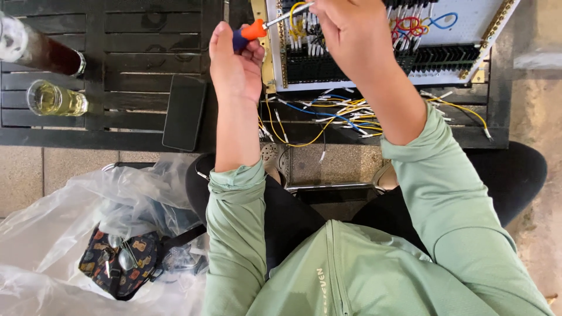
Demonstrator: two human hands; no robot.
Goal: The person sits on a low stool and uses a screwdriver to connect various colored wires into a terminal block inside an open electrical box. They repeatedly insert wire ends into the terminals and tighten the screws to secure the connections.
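My left hand grips the orange and blue handle of a screwdriver, whose metal shaft points right toward a white wiring panel with black terminal strips and brass rails. My right hand rests over the panel's left part, fingers closed around yellow wires near the screwdriver tip. Loose yellow, blue and white wires lie on the dark slatted table just below the panel.
A black phone lies on the table left of my left arm. A glass of pale drink and a dark bottle stand at the far left. A clear plastic bag with a patterned pouch sits on the floor.
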